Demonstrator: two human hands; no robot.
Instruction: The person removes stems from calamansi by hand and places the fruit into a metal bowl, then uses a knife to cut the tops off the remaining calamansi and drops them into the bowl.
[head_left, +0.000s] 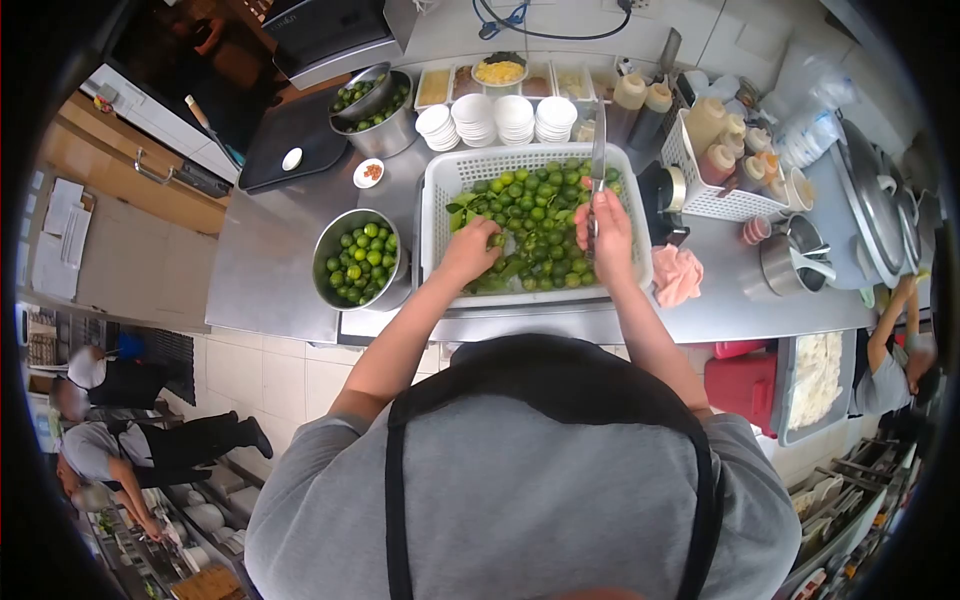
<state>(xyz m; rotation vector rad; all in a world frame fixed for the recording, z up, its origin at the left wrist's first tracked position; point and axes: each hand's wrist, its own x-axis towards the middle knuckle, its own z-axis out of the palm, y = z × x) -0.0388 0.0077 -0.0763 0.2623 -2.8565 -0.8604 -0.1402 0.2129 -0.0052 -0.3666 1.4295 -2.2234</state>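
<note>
A white perforated basket [432, 200] on the steel counter holds many small green limes [540, 212] and some leaves. My right hand [607, 232] is closed round the handle of a knife [599, 150], its blade pointing up and away over the basket's right part. My left hand [472, 250] is in the basket's left part with its fingers curled at the limes; a green lime seems to be between the fingertips. To the left of the basket stands a round steel pot [325, 235] with more limes in it.
Stacked white cups [514, 120] stand behind the basket. A pink cloth [678, 276] lies at its right, near a crate [730, 203] of sauce bottles and steel pots [783, 265]. Black tray [262, 165] at back left. Co-workers [110, 450] are at far left and far right.
</note>
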